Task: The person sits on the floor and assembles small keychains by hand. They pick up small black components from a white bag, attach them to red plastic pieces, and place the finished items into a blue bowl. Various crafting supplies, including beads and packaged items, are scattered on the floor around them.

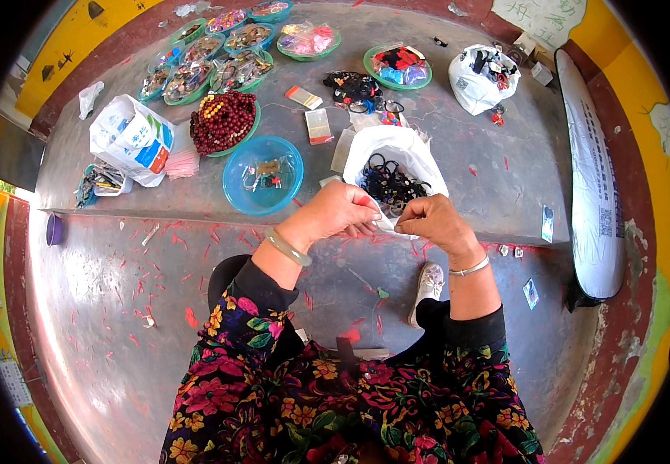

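I have the left hand and right hand apparently pinching the near rim of the white plastic bag, probably spreading it; reaching the black hair ties inside would call for freeing one

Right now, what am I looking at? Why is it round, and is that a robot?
No robot here, just a person's bare left hand and right hand. There is one picture, taken by a camera worn on the head, looking down. Its very wide lens bends straight edges.

On the grey raised surface are a blue bowl, dark red beads and a white bag full of black, loop-shaped things.

Both hands' fingertips are at the bag's near edge, seemingly pinching it. Anything tiny between them is too small to see.
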